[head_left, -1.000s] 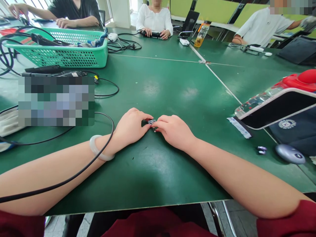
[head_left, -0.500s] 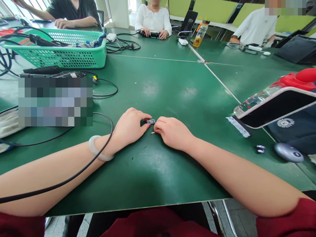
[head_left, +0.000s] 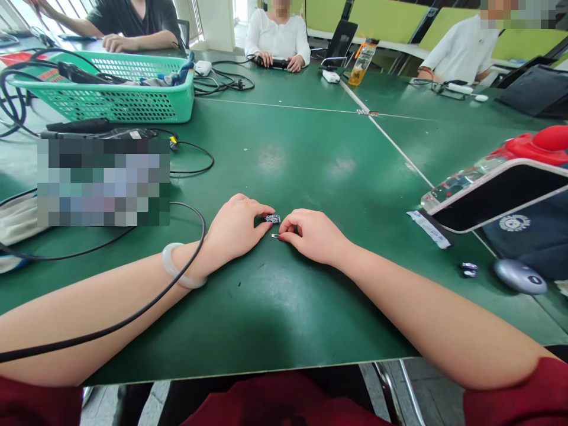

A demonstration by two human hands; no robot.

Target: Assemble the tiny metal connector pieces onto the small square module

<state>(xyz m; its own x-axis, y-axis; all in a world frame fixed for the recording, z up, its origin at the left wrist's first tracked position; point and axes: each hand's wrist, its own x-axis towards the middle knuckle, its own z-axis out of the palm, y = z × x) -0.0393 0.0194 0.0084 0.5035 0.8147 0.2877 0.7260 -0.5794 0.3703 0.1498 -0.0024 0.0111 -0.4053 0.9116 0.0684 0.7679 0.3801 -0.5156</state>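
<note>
Between the thumb and index finger of my left hand (head_left: 237,228) is a small black piece with a white pattern (head_left: 273,219), close to the green tabletop. My right hand (head_left: 315,236) faces it from the right, its thumb and fingers pinched on a tiny white or silvery piece (head_left: 274,236) whose tip sticks out to the left. The kind of either piece is too small to make out. A narrow space separates the two hands. A pale bangle (head_left: 171,266) circles my left wrist, and a black cable (head_left: 146,310) runs over that forearm.
At the left stand a green basket (head_left: 133,106) of cables and a pixelated area (head_left: 104,183). On the right are a phone (head_left: 501,195) leaning on a red-lidded bottle (head_left: 532,145), a grey mouse (head_left: 520,277) and small dark shiny pieces (head_left: 469,270). Several people sit across the table (head_left: 302,148).
My right hand has turned slightly and its fingers have opened out a little, showing more of the pinched piece. My left hand keeps its hold on the patterned piece. The view has shifted slightly.
</note>
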